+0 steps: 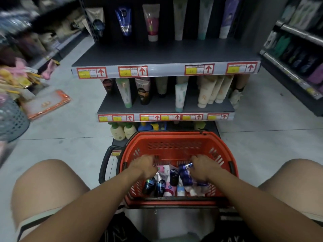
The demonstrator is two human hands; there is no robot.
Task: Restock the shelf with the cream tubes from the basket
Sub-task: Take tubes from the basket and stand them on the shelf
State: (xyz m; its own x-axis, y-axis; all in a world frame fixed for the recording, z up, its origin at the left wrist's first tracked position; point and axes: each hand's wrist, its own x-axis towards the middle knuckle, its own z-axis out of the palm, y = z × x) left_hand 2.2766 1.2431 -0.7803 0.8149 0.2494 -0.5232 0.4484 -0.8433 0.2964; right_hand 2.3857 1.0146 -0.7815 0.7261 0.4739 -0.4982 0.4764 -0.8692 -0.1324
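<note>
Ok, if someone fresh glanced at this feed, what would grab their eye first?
The red basket at bottom centre, with both hands reaching into its pile of cream tubes. The right hand holds a blue tube; the left hand rests among the tubes. Behind, red arrow price tags line the shelf edges.

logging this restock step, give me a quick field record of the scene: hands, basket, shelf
left hand: inside basket, reaching among tubes, grip unclear
right hand: inside basket, closed on dark blue tubes
basket: red, on floor before shelf, holds mixed tubes
top shelf: sparse, single tubes along the back
middle shelf: fuller, cream tubes at right
</note>
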